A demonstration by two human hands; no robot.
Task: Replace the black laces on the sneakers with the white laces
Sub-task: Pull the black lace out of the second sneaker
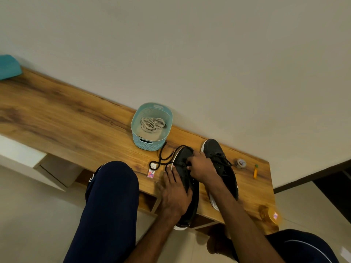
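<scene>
Pressing matte sneaker [183,155], left hand [175,194] lies flat; right hand [201,166] pinches ropy lace [163,162].

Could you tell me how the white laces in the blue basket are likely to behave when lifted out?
The white laces lie in loose coiled loops, so they will probably hang floppy and may come up tangled. They look thin and flat, so likely very light; the basket should hardly shift.
</scene>
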